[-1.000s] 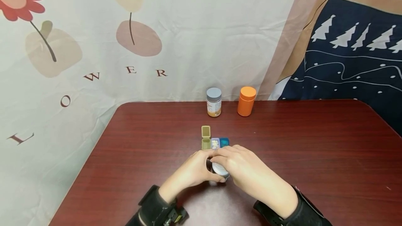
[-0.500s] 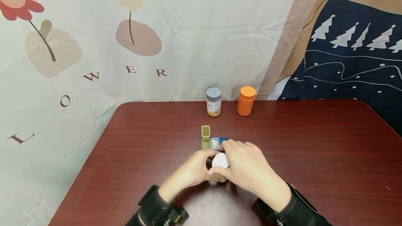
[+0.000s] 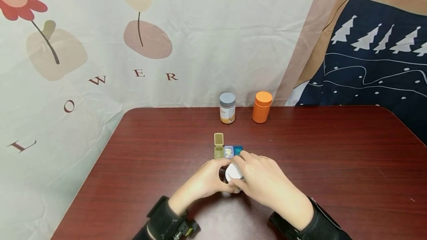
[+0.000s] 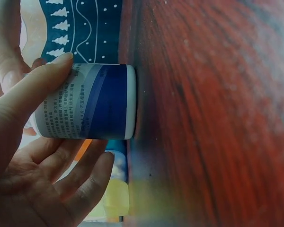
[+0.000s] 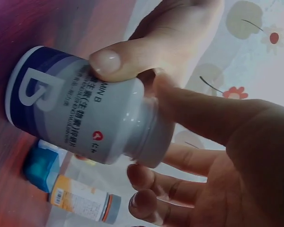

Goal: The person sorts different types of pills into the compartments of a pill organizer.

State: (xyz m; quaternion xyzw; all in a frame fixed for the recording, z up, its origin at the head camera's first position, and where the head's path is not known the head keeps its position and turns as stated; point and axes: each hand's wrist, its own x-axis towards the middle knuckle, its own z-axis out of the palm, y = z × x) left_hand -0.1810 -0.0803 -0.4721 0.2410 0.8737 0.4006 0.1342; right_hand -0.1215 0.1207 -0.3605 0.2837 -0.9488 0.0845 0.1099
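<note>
A white and blue vitamin B bottle (image 5: pixel 85 109) stands upright on the table, its white cap (image 3: pixel 233 170) on top. My left hand (image 3: pixel 211 177) grips the bottle's body, the thumb pressed along the label in the left wrist view. With thumb and fingers, my right hand (image 3: pixel 263 175) pinches the cap around its rim; the right wrist view shows the cap over the bottle's neck. Just beyond the hands lies a small pill box: its yellow compartment (image 3: pixel 218 153) has the lid raised, the purple compartment (image 3: pixel 228 152) holds pale pills, and a teal compartment (image 3: pixel 238 149) is partly hidden.
Toward the table's far edge stand a grey-capped bottle (image 3: pixel 227 111) and an orange bottle (image 3: pixel 262 108). Behind the reddish-brown table (image 3: pixel 160 132) hang a flower-print cloth (image 3: pixel 207 29) and a dark cloth with trees (image 3: pixel 370 73).
My right hand has turned back and forth about the cap, its thumb coming round to the near side and then slightly right. The left hand and bottle have stayed in place.
</note>
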